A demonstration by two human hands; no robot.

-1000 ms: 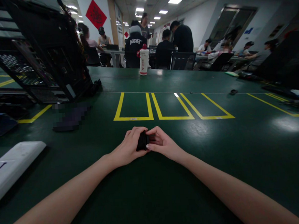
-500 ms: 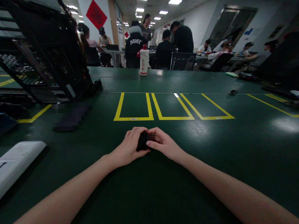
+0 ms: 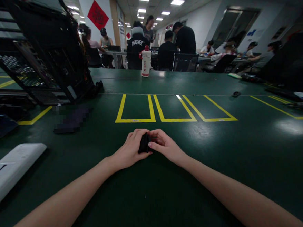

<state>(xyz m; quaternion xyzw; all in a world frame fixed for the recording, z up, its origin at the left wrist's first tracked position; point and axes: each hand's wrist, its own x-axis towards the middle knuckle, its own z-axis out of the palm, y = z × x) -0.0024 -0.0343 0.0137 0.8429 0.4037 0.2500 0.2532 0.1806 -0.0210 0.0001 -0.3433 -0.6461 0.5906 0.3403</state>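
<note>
Between my hands is a small black object, box-like as far as it shows; its kind cannot be made out. My left hand is wrapped round its left side, thumb below and fingers over the top. From the right, my right hand grips the same object with thumb and fingertips, its fingers partly hidden behind. Both hands are low over the green table, short of the yellow tape outlines.
An open black computer case stands at the left. Near it lie a blurred dark flat item and a white device. A white bottle with a red top stands at the back. People are beyond the table. Cables and dark gear lie right.
</note>
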